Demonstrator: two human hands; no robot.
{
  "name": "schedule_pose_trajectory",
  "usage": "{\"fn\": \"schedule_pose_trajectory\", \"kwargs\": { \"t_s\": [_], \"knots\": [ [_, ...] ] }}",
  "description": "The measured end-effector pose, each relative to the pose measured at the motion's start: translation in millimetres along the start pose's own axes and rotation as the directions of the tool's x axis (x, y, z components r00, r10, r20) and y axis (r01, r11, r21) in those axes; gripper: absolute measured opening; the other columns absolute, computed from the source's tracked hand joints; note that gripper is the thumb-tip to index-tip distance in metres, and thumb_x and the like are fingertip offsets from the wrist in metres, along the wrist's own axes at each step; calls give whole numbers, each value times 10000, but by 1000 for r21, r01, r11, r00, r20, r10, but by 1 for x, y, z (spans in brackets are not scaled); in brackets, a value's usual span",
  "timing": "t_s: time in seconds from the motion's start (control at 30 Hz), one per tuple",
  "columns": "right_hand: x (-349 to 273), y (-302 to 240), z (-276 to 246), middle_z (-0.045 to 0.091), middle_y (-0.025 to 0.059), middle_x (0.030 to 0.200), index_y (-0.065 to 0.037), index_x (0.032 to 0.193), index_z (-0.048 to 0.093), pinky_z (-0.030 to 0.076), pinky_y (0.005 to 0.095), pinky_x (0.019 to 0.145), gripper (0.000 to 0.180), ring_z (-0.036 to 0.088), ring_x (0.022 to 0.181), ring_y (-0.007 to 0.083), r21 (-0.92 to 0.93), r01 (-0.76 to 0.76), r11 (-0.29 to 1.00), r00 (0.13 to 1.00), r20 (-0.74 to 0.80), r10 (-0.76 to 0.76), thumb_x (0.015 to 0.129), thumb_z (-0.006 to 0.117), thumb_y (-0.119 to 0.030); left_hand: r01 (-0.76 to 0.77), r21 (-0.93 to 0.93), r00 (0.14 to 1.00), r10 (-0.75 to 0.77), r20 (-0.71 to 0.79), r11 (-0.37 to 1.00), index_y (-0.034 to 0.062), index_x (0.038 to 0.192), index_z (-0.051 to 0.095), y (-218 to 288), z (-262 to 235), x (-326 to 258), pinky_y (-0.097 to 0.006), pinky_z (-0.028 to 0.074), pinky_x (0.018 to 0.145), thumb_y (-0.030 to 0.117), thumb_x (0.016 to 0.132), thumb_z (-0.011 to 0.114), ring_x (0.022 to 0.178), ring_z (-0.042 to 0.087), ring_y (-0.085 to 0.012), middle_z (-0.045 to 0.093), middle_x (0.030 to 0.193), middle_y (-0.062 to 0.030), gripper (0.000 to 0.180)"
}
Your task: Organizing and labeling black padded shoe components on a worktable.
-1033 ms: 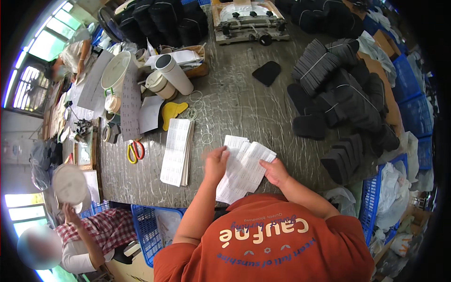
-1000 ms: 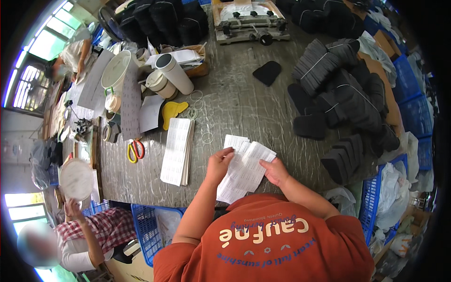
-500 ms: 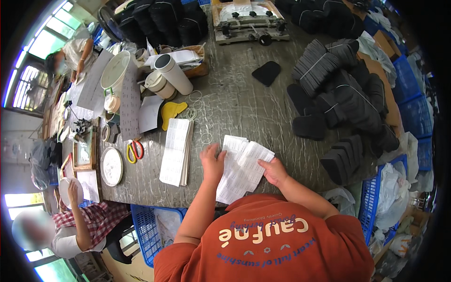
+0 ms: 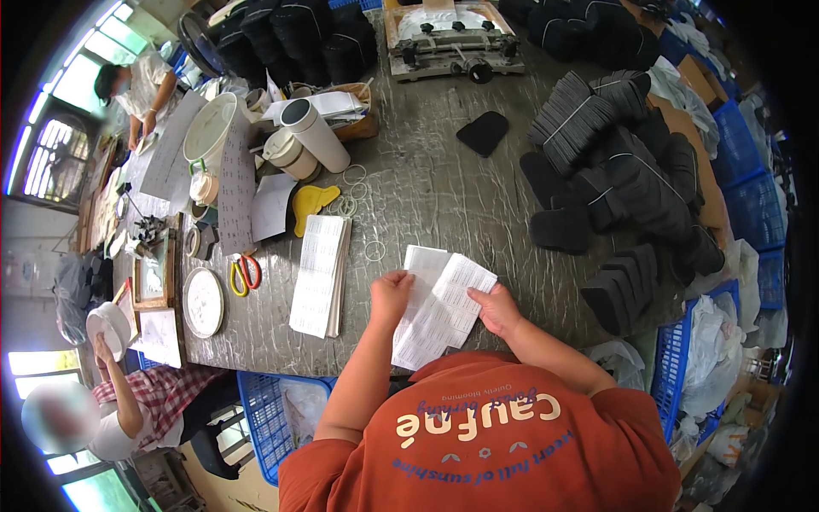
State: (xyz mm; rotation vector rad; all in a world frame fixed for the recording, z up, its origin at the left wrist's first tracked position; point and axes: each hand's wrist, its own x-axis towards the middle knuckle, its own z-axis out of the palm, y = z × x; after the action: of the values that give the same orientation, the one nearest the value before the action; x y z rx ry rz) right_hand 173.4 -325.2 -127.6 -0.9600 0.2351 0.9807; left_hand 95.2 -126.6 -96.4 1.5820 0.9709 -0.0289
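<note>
Between my two hands, near the table's front edge, are printed paper sheets [image 4: 444, 307] in two overlapping parts. My left hand [image 4: 392, 296] pinches the left edge of the sheets, fingers closed. The right edge is gripped by my right hand [image 4: 496, 311], its thumb lying on top of the paper. To the left of my left hand lies a thick stack of printed slips [image 4: 317, 277]. A few thin elastic bands [image 4: 374, 251] rest on the table above that stack.
Scissors [image 4: 245, 275] and a white round lid [image 4: 203, 303] lie left. A white tumbler [image 4: 314, 135] stands behind the stack. Bundles of dark insole-shaped pads [image 4: 631, 179] pile up at right; one pad [image 4: 484, 134] lies alone. A clamp frame [image 4: 456, 51] is at the back. Two co-workers are at left.
My left hand has gone from spread fingers to a pinch on the paper's left edge. The right hand has barely moved. The near co-worker has shifted a round white object.
</note>
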Motion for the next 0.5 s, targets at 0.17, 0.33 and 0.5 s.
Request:
{"fn": "schedule_pose_trajectory", "kwargs": {
  "t_s": [0.17, 0.33, 0.5],
  "knots": [
    [-2, -2, 4, 599, 98, 1154, 9, 1182, 535, 445, 371, 931, 304, 574, 1060, 218, -24, 1, 1000, 1000, 24, -1, 879, 516, 33, -526, 425, 807, 590, -22, 737, -49, 946, 665, -11, 0, 5, -281, 466, 761, 142, 833, 654, 775, 595, -138, 674, 829, -56, 222],
    [-2, -5, 5, 601, 93, 1149, 3, 1179, 540, 442, 362, 928, 306, 575, 1052, 209, -39, -1, 999, 999, 40, 3, 876, 518, 35, -135, 32, 959, 122, 256, 990, -39, 938, 673, 18, 12, -13, -275, 467, 716, 130, 834, 653, 745, 586, -130, 667, 802, -53, 200],
    [-4, -6, 9, 605, 90, 1143, -2, 1175, 545, 446, 363, 924, 306, 578, 1050, 204, -26, 10, 1000, 999, 48, -8, 872, 520, 35, -77, 4, 970, 74, 232, 997, -21, 864, 681, 11, 12, -9, -250, 455, 643, 99, 815, 676, 685, 563, -100, 655, 762, -45, 130]
  ]
}}
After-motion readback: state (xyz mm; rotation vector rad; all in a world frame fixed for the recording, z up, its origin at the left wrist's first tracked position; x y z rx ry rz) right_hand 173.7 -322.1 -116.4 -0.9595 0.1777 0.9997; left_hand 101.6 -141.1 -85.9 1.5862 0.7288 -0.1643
